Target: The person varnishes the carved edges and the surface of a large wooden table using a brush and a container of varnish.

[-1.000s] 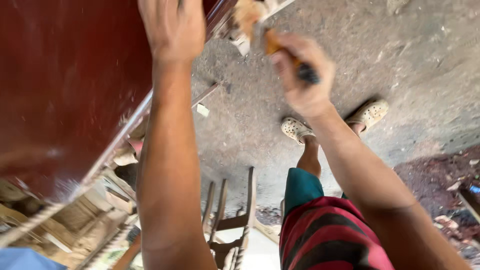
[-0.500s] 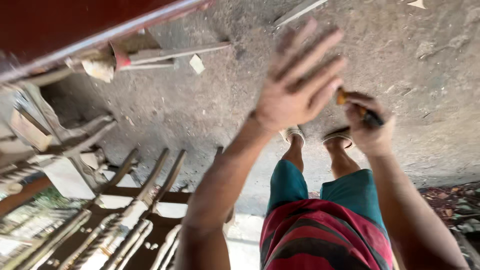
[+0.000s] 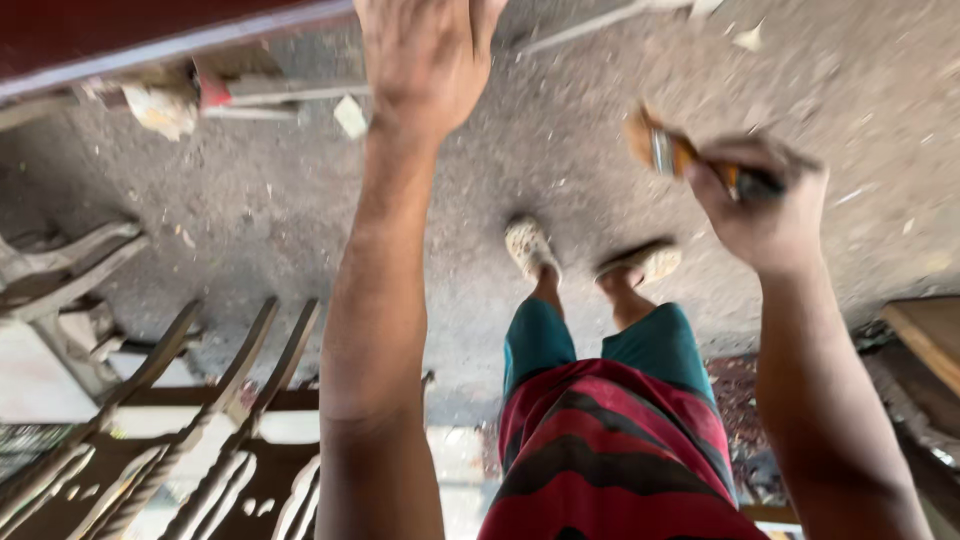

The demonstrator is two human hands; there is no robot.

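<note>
My left hand (image 3: 425,60) reaches up to the frame's top edge, close to the lower rim of a dark red-brown wooden panel (image 3: 150,30). Its fingers are cut off by the frame, and nothing shows in it. My right hand (image 3: 765,205) is held out at the right, shut around a small paintbrush (image 3: 680,155) with an orange handle and a metal ferrule. The bristles point up and to the left. The brush is blurred and touches nothing.
Below are my feet in pale sandals (image 3: 530,245) on a dusty concrete floor (image 3: 560,120). Carved wooden chair frames (image 3: 210,400) lie at the lower left. Wood scraps and a red-ended stick (image 3: 260,92) lie under the panel. A wooden board (image 3: 925,335) juts in at the right.
My left hand has risen and moved left toward the panel's edge, and its spread fingers have left the frame. My right hand has drifted right, still holding the brush. The view shifted slightly.
</note>
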